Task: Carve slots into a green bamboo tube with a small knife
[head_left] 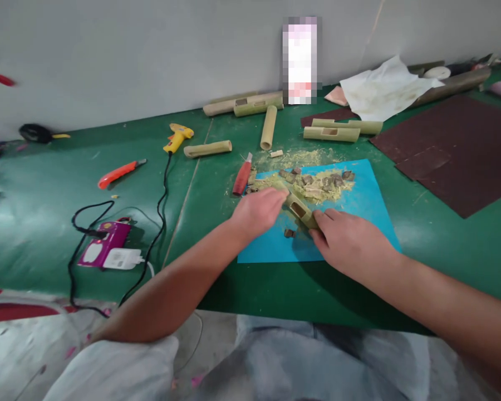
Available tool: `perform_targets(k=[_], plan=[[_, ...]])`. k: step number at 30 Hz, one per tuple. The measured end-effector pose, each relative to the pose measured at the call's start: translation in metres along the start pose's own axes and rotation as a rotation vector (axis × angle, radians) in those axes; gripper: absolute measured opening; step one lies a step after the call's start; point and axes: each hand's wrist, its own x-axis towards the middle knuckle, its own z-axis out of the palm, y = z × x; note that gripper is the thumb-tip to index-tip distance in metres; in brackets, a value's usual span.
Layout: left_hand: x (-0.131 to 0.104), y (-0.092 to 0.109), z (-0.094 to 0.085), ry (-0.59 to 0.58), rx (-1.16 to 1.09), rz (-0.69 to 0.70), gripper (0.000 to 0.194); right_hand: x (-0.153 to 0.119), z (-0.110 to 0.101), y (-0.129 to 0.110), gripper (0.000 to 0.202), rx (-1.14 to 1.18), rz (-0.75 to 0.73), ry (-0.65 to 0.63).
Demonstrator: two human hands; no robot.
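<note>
A short bamboo tube with a rectangular slot cut in its side slants between my two hands, over a blue sheet. My left hand is closed at the tube's upper left end. Around the lower right end, the fingers of my right hand are closed. Bamboo shavings and small dark chips are heaped on the sheet just beyond the tube. One dark chip lies below the tube. A red-handled knife rests at the sheet's left edge.
Several other bamboo tubes lie behind the sheet on the green table. To the left are a yellow glue gun, an orange cutter and a purple power strip with cables. Brown sheets and white cloth lie at right.
</note>
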Motion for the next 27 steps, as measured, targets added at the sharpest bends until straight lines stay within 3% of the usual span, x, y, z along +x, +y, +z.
perform_targets(k=[6, 14, 27], plan=[[0.002, -0.014, -0.002, 0.04, 0.016, -0.095, 0.025, 0.0, 0.004, 0.002, 0.03, 0.01, 0.009, 0.038], [0.006, -0.008, -0.003, 0.056, -0.107, -0.118, 0.02, -0.001, 0.003, -0.002, 0.032, -0.022, 0.02, 0.004], [0.004, -0.01, -0.001, 0.05, 0.023, -0.137, 0.026, -0.003, 0.005, -0.002, 0.029, -0.035, 0.019, 0.027]])
